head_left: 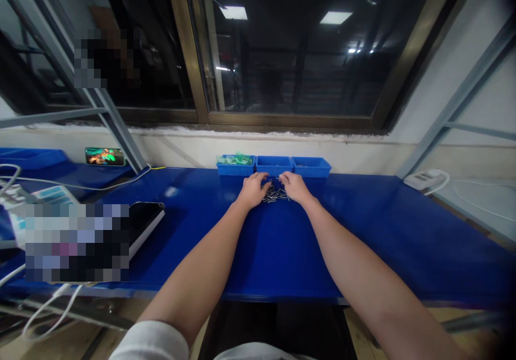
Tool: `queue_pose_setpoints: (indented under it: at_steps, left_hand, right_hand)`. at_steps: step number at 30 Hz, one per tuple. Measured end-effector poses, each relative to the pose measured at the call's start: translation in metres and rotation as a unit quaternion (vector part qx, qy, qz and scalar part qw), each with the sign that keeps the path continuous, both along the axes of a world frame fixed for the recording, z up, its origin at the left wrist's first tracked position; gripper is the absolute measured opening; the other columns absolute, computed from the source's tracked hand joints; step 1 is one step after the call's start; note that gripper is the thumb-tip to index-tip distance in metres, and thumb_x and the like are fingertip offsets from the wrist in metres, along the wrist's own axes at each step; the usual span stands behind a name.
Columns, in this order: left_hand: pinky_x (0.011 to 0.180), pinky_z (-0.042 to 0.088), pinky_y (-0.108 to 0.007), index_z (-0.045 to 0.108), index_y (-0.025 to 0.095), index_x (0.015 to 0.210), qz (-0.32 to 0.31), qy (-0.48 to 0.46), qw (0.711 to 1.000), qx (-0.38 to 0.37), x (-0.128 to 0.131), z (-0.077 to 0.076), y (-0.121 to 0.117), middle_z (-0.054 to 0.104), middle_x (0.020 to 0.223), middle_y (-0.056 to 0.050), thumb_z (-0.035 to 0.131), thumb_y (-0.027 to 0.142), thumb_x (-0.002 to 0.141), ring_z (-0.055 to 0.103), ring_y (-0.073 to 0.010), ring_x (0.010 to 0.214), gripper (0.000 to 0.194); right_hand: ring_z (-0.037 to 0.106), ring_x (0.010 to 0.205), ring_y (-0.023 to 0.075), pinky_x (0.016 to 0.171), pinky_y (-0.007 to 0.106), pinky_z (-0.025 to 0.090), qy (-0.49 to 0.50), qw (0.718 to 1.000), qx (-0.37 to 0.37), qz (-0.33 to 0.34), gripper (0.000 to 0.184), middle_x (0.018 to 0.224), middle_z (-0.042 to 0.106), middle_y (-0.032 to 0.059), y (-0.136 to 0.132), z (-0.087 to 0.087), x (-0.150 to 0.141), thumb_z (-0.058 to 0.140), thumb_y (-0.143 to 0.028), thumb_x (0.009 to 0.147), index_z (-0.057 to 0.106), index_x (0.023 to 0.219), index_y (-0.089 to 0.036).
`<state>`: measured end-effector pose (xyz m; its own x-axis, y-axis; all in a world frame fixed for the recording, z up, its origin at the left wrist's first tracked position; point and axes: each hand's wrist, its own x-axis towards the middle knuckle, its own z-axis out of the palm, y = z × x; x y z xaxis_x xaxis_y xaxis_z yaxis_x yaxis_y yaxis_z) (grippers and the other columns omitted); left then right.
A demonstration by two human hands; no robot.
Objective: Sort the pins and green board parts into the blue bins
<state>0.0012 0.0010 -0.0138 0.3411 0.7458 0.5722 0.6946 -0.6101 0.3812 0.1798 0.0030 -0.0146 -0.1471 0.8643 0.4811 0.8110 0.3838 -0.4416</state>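
A loose pile of small metal screws (276, 194) lies on the blue tabletop (282, 252), between my two hands. My left hand (253, 189) curves around the left side of the pile, thumb and fingers apart, with nothing visible between them. On the other side, my right hand (295, 187) is closed in a pinch above the pile's right edge. A small bright bit of metal shows at its fingertips and looks like one of the screws. Just behind the hands stand three blue bins: a left bin (236, 170) holding green-and-clear plastic packets (236, 159), a middle bin (274, 170) and a right bin (312, 171).
At the left lie a dark-screened device (145, 216), partly blurred out, and white cables (68, 290). A lit phone (105, 156) leans near the wall. A white power strip (426, 179) sits at the right, beside a grey metal frame (455, 102). A window is behind the table.
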Motion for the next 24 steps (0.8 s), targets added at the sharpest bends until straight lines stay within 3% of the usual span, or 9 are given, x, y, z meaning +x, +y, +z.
queue_pose_setpoints:
  at_steps: [5,10,16,20,24]
  left_hand:
    - [0.079,0.045,-0.029,0.064,0.018,0.089,-0.049,-0.016,0.999,0.010,0.000,0.003,0.000,0.066,0.089,-0.005,0.048,0.025,0.084,0.060,-0.0167,0.083,0.018]
    - [0.072,0.047,-0.025,0.063,0.017,0.095,-0.059,-0.044,0.997,-0.003,0.002,0.005,-0.004,0.066,0.084,-0.004,0.056,0.024,0.078,0.060,-0.0144,0.074,0.019]
    - [0.069,0.045,-0.024,0.064,0.017,0.083,-0.076,-0.026,0.997,-0.011,0.003,0.008,-0.007,0.067,0.082,-0.004,0.053,0.029,0.081,0.060,-0.0146,0.072,0.017]
    - [0.071,0.043,-0.025,0.065,0.018,0.083,-0.048,-0.015,0.999,0.009,0.002,0.007,-0.006,0.067,0.083,-0.004,0.048,0.028,0.084,0.060,-0.0158,0.075,0.020]
    - [0.069,0.042,-0.025,0.064,0.017,0.081,-0.026,-0.013,0.999,0.013,0.001,0.007,-0.005,0.066,0.079,-0.005,0.046,0.028,0.084,0.059,-0.0159,0.072,0.021]
  right_hand:
    - [0.060,0.074,0.0154,0.068,0.023,0.036,-0.015,0.999,0.014,0.029,0.038,0.078,0.066,0.0061,-0.006,0.005,-0.013,0.029,-0.037,0.093,0.059,0.079,-0.018]
    - [0.060,0.073,0.0159,0.068,0.024,0.036,-0.023,0.999,-0.001,0.023,0.043,0.076,0.067,0.0071,-0.007,0.006,-0.015,0.028,-0.040,0.092,0.059,0.072,-0.018]
    - [0.059,0.068,0.0187,0.064,0.028,0.034,-0.035,0.999,0.009,-0.011,0.046,0.070,0.065,0.0093,-0.008,0.007,-0.018,0.030,-0.044,0.090,0.058,0.064,-0.018]
    - [0.055,0.062,0.0158,0.062,0.027,0.037,0.076,0.997,0.009,0.031,0.041,0.063,0.062,0.0059,-0.008,0.005,-0.019,0.036,-0.045,0.087,0.057,0.064,-0.018]
    - [0.054,0.058,0.0128,0.057,0.025,0.040,0.285,0.949,-0.043,0.130,0.032,0.063,0.060,0.0013,-0.007,0.004,-0.018,0.050,-0.048,0.078,0.060,0.080,-0.017]
